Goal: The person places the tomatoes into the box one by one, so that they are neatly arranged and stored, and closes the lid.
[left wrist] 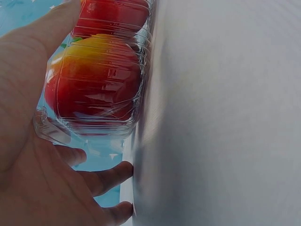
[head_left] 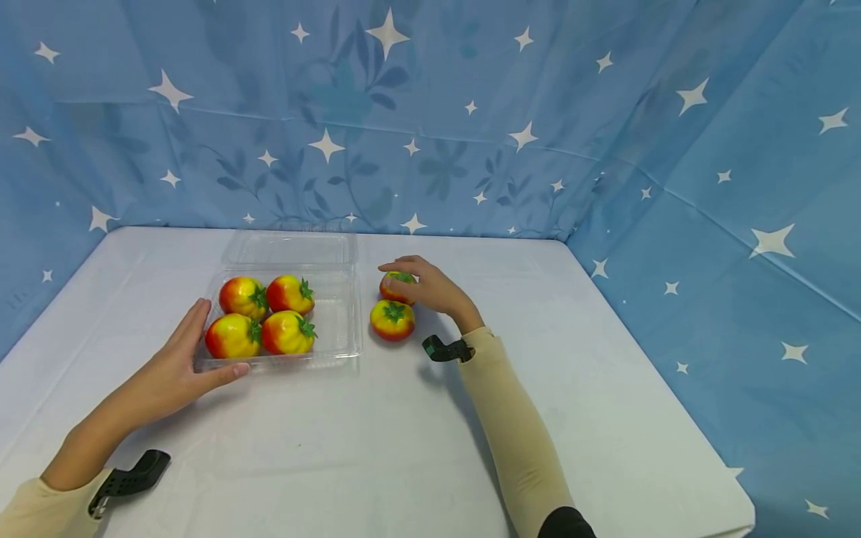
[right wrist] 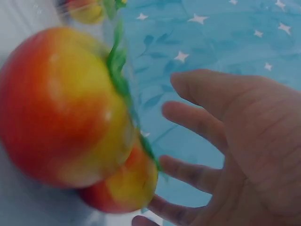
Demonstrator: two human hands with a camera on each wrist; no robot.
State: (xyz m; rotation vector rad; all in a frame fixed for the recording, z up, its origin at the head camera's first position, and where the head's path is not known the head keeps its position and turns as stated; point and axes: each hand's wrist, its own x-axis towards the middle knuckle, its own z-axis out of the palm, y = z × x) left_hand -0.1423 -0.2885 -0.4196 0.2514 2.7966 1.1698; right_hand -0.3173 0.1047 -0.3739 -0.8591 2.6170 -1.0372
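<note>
Against the left front corner of a clear plastic box (head_left: 338,310), my left hand (head_left: 168,373) rests with fingers along its side and the thumb at the front edge. Several red-and-yellow tomatoes (head_left: 233,336) with green leafy tops sit in the box's left part. To the right of the box, two more stand on the table: a nearer tomato (head_left: 392,321) and a farther tomato (head_left: 389,293). My right hand (head_left: 430,288) hovers over the farther one, hiding part of it. In the right wrist view its fingers are spread and loosely bent around nothing.
The box's transparent lid (head_left: 289,248) lies folded back behind it, near the table's rear edge. A white cloth covers the table (head_left: 605,418). Blue star-patterned curtains (head_left: 430,112) hang behind and on the right.
</note>
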